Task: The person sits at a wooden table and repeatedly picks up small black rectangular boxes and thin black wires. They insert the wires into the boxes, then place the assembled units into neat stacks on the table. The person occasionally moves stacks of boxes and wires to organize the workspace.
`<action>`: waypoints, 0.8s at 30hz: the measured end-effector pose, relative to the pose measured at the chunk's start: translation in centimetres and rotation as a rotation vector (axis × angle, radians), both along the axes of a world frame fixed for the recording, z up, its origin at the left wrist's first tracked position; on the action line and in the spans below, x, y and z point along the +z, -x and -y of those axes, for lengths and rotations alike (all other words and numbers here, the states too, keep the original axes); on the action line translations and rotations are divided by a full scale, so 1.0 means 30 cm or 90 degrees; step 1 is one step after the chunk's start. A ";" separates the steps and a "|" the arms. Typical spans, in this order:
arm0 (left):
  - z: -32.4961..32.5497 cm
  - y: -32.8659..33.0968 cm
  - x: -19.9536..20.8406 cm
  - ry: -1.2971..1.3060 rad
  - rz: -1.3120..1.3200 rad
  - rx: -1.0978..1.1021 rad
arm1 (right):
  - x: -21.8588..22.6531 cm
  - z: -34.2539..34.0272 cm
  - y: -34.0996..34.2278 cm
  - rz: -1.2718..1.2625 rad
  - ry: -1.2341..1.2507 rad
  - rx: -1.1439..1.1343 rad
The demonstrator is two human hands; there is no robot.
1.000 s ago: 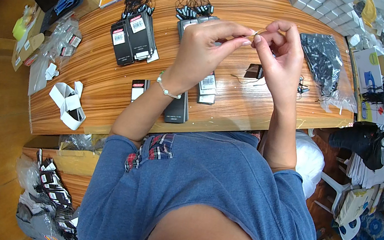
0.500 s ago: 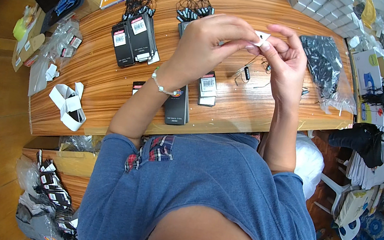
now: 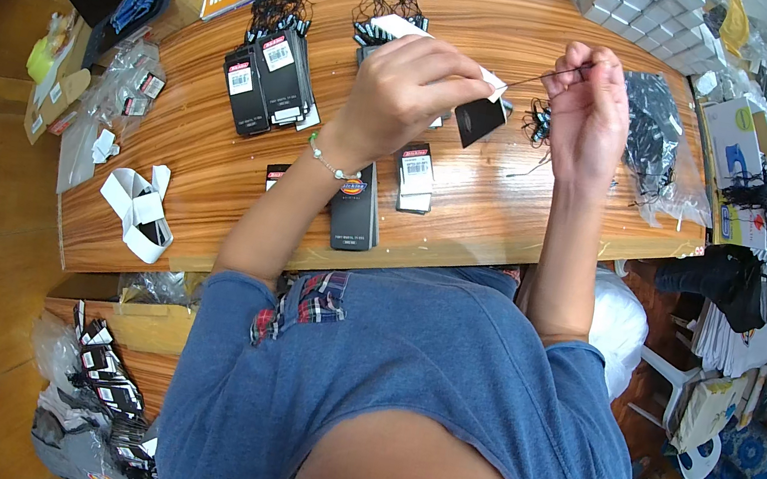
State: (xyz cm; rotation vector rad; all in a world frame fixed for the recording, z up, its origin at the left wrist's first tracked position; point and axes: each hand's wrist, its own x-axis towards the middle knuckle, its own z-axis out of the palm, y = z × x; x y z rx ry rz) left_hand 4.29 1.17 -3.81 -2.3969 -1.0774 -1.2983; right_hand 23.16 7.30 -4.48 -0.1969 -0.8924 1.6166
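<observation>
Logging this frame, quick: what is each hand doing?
Left hand: closed, holding a black card.
Right hand: closed, pinching a thin black cord.

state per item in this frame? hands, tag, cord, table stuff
left hand: pinching the black tag
right hand: pinching the thin cord, pulled taut
black tag: lifted off the table, tilted
thin cord: stretched between tag and right hand
tag stack: lying flat on table
</observation>
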 end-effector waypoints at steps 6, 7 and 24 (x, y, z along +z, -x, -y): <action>-0.002 -0.007 -0.085 0.158 0.250 -0.046 | 0.014 -0.023 0.018 -0.182 -0.002 0.206; -0.001 -0.006 -0.086 0.229 0.290 -0.073 | 0.015 -0.022 0.026 -0.204 0.012 0.235; 0.099 -0.144 -0.036 0.310 0.315 0.015 | 0.085 0.057 0.063 -0.230 0.043 0.117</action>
